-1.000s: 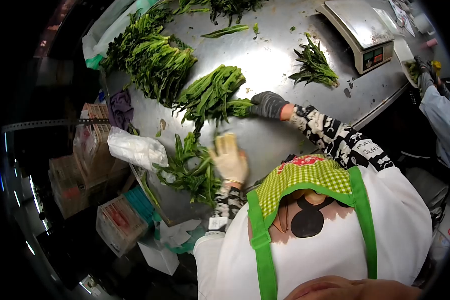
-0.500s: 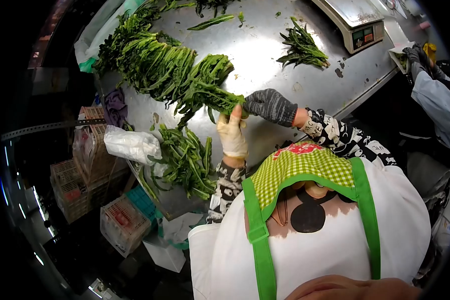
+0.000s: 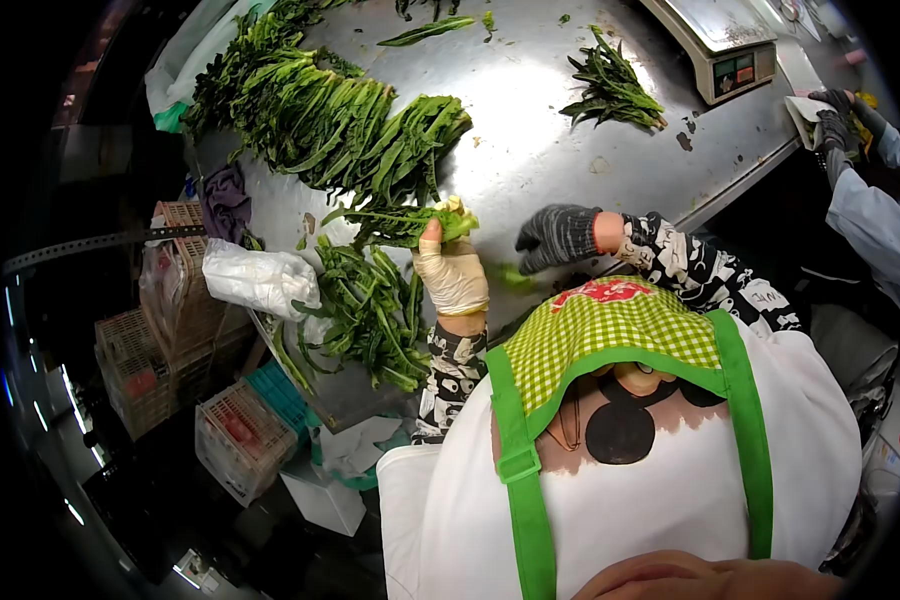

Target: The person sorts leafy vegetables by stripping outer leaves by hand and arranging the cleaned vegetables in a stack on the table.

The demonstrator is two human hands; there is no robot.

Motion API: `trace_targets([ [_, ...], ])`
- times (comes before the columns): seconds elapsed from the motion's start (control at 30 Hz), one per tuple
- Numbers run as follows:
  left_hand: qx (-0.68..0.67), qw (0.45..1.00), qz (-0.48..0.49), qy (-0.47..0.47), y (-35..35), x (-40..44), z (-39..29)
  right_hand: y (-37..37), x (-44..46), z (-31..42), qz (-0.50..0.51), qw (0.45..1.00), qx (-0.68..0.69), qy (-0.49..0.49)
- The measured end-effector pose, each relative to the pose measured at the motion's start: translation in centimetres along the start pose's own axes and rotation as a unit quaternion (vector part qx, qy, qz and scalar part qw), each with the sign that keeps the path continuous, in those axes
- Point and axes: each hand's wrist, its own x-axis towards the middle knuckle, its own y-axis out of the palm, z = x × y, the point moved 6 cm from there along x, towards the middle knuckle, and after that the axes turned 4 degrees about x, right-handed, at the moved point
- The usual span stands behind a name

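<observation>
My left hand (image 3: 450, 268), in a cream rubber glove, is closed around the stem end of a small bunch of leafy greens (image 3: 395, 224). The leaves point left, over the metal table. To its right is my right hand (image 3: 558, 238) in a dark grey knit glove, apart from the bunch, its fingers loosely spread and slightly smeared. Just beneath those fingers a blurred green scrap (image 3: 513, 278) shows. Beyond my left hand lies a long row of stacked greens (image 3: 320, 125). Loose leafy stalks (image 3: 370, 315) are heaped left of my left wrist.
A small bunch (image 3: 615, 85) lies on the metal table (image 3: 530, 130), near a weighing scale (image 3: 735, 70). A white plastic bundle (image 3: 262, 280) sits at the left edge, with crates (image 3: 245, 440) below. At far right, another person's gloved hands (image 3: 835, 120) hold something white.
My right hand has come away from the stem end and moved right and down. My left hand has drawn the bunch left and down, away from the row. A blurred green scrap now appears.
</observation>
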Motion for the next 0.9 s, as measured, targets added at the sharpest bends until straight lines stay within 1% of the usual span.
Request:
trace_targets([
  [0.03, -0.044, 0.998, 0.011, -0.037, 0.0, 0.1, 0.5, -0.9, 0.2, 0.2, -0.055, 0.998, -0.014, 0.011],
  [0.1, -0.131, 0.985, 0.039, -0.108, 0.0, 0.3, 1.4, -4.0, 2.4, -0.2, -0.205, 0.975, -0.073, -0.038],
  [0.13, -0.160, 0.976, 0.050, -0.140, -0.9, 0.4, 2.0, -5.7, 3.1, -0.9, -0.285, 0.957, -0.018, -0.048],
  [0.17, -0.163, 0.975, 0.026, -0.149, -0.8, -0.1, 2.3, -7.6, 3.8, -0.8, -0.330, 0.941, -0.024, -0.063],
  [0.2, -0.159, 0.975, 0.027, -0.155, -0.1, -0.6, 2.3, -9.1, 5.1, -1.1, -0.325, 0.945, -0.041, -0.012],
  [0.23, -0.155, 0.974, 0.029, -0.159, 0.7, -0.9, 2.3, -10.4, 6.3, -1.2, -0.347, 0.936, -0.055, -0.011],
  [0.3, -0.103, 0.980, 0.073, -0.156, 0.0, -0.4, 3.0, -12.4, 8.6, -1.4, -0.376, 0.923, -0.076, -0.027],
  [0.37, -0.050, 0.981, 0.091, -0.166, -0.5, -0.5, 3.7, -13.7, 10.7, -1.4, -0.383, 0.910, -0.149, -0.060],
  [0.4, -0.051, 0.982, 0.074, -0.166, -0.7, -0.6, 3.9, -13.8, 11.7, -1.9, -0.355, 0.924, -0.125, -0.061],
  [0.43, -0.045, 0.983, 0.062, -0.168, -1.0, -0.6, 4.1, -13.8, 12.3, -1.6, -0.307, 0.949, -0.040, -0.055],
  [0.5, -0.033, 0.984, 0.037, -0.170, -1.6, -0.3, 4.4, -13.2, 12.0, -1.6, -0.248, 0.958, -0.131, 0.061],
  [0.53, -0.018, 0.987, 0.020, -0.160, -2.0, -0.2, 4.2, -13.1, 11.5, -1.4, -0.250, 0.952, -0.152, 0.091],
  [0.57, -0.024, 0.988, 0.013, -0.153, -2.1, 0.0, 4.1, -12.9, 10.8, -1.3, -0.328, 0.927, -0.172, 0.058],
  [0.63, -0.036, 0.989, -0.004, -0.141, -2.6, 0.1, 4.0, -12.5, 9.2, -1.3, -0.290, 0.945, -0.126, 0.078],
  [0.67, -0.035, 0.990, 0.022, -0.134, -2.7, 0.3, 3.9, -12.0, 8.2, -1.3, -0.332, 0.935, -0.113, 0.045],
  [0.7, -0.043, 0.990, 0.025, -0.135, -2.9, 0.4, 3.9, -11.4, 7.6, -2.0, -0.319, 0.946, -0.043, 0.042],
  [0.73, -0.050, 0.989, 0.027, -0.137, -2.8, 0.6, 4.0, -10.5, 7.7, -2.8, -0.293, 0.952, 0.079, 0.030],
  [0.77, -0.056, 0.988, 0.030, -0.140, -2.7, 0.8, 4.2, -9.7, 7.7, -3.5, -0.265, 0.943, 0.201, 0.018],
  [0.8, -0.060, 0.987, 0.044, -0.145, -2.5, 1.0, 4.4, -9.0, 7.8, -3.9, -0.238, 0.913, 0.328, 0.051],
  [0.83, -0.054, 0.986, 0.046, -0.148, -2.2, 1.2, 4.7, -8.0, 8.2, -5.3, -0.204, 0.883, 0.412, 0.090],
  [0.9, -0.040, 0.986, 0.049, -0.153, -0.6, 1.2, 4.7, -7.2, 6.3, -4.1, -0.213, 0.858, 0.467, 0.029],
])
